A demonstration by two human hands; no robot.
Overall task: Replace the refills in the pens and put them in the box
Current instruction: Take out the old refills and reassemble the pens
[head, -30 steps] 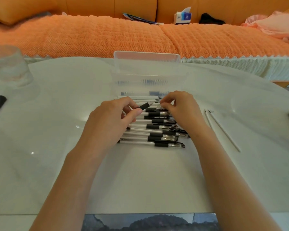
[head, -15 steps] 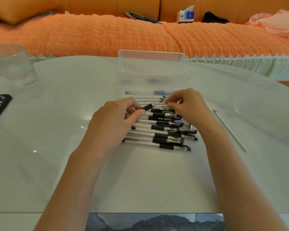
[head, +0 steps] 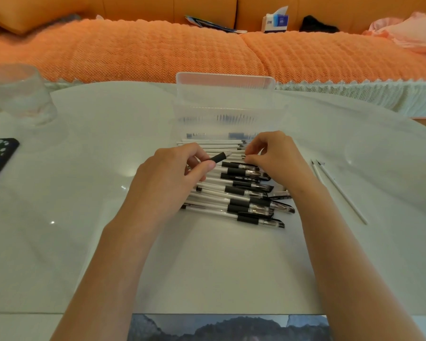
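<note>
L hand (head: 167,178) pinches slim pen (head: 218,158) (black rubbery grip).

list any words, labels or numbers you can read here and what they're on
"GEL PEN": white print on the black barrel of a pen in the pile; the brand word before it is too blurred to read for sure.
Tissue box on the sofa: dark print on its blue and white front, too small to read.
Nothing else is legible.
</note>
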